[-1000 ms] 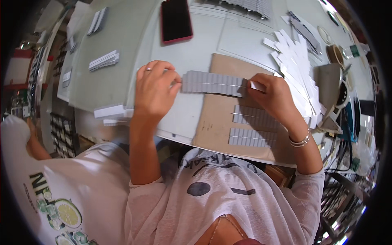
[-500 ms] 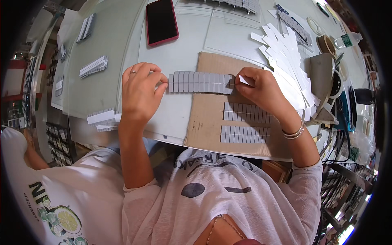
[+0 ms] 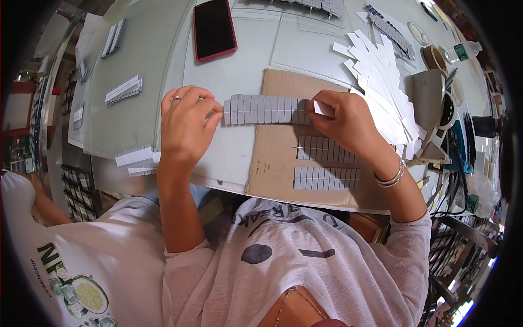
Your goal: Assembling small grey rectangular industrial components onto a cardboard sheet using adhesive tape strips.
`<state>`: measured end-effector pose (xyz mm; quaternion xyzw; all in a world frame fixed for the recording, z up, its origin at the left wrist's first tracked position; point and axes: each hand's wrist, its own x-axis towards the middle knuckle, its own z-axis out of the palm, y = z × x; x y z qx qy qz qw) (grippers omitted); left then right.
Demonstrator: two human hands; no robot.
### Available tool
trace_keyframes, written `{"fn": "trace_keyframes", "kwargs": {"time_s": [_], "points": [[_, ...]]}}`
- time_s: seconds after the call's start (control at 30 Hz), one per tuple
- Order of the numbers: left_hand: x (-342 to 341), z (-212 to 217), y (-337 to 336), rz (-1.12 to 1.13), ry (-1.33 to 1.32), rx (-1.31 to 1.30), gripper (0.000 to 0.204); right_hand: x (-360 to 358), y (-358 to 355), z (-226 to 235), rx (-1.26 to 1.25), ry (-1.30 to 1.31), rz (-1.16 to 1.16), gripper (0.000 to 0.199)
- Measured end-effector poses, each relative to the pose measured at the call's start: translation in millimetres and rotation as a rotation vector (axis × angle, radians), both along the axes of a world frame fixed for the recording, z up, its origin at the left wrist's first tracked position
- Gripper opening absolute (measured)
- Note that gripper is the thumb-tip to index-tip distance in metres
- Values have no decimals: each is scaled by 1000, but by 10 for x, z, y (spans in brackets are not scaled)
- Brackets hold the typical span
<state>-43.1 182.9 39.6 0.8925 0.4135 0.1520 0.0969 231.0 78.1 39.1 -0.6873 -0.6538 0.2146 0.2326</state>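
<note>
Down below the gray strip (image 3: 267,110), shirt lettering (image 3: 293,209)

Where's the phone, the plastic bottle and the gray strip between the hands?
Phone (image 3: 215,29): head view, middle of its dark screen.
Plastic bottle (image 3: 461,52): head view, its green label.
Gray strip (image 3: 266,110): head view, middle segments.

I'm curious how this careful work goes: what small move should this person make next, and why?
Perhaps shift the long gray segmented strip slightly right: its left part extends past the flat brown cardboard sheet, where two similar gray strips lie; the left hand and right hand are at its ends.
</note>
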Motion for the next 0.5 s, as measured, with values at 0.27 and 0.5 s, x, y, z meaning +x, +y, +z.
{"fn": "trace_keyframes", "kwargs": {"time_s": [0.27,0.5], "points": [[-51,16,-31,-11,-43,-22,8,285,-82,57,36,110,-162,13],[43,-52,10,11,9,46,22,447,-342,-3,-56,270,-256,12]]}}
